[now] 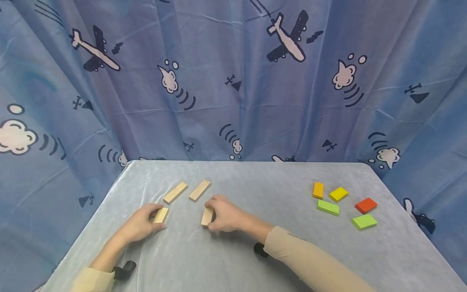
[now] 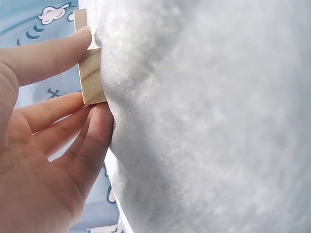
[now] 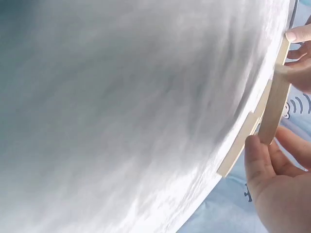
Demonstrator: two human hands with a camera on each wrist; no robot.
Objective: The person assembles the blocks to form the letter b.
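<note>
My left hand (image 1: 140, 223) holds a plain wooden block (image 1: 161, 215) at the left of the table, thumb at its near end and fingers at its far end. The left wrist view shows the same block (image 2: 92, 77) between thumb and fingertips, close over the cloth. To the right, my right hand (image 1: 228, 215) grips a second wooden block (image 1: 207, 217) by its two ends. In the right wrist view this block (image 3: 275, 104) appears long and narrow. Beyond both hands, two more wooden blocks (image 1: 175, 192) (image 1: 200, 190) lie slanted, roughly parallel, with a gap between them.
On the right side of the table (image 1: 277, 190) lie several coloured blocks: an orange one (image 1: 318, 190), a yellow one (image 1: 338, 194), a red one (image 1: 366, 205) and light green ones (image 1: 328, 207) (image 1: 364, 222). A blue patterned curtain (image 1: 204, 81) hangs behind the table.
</note>
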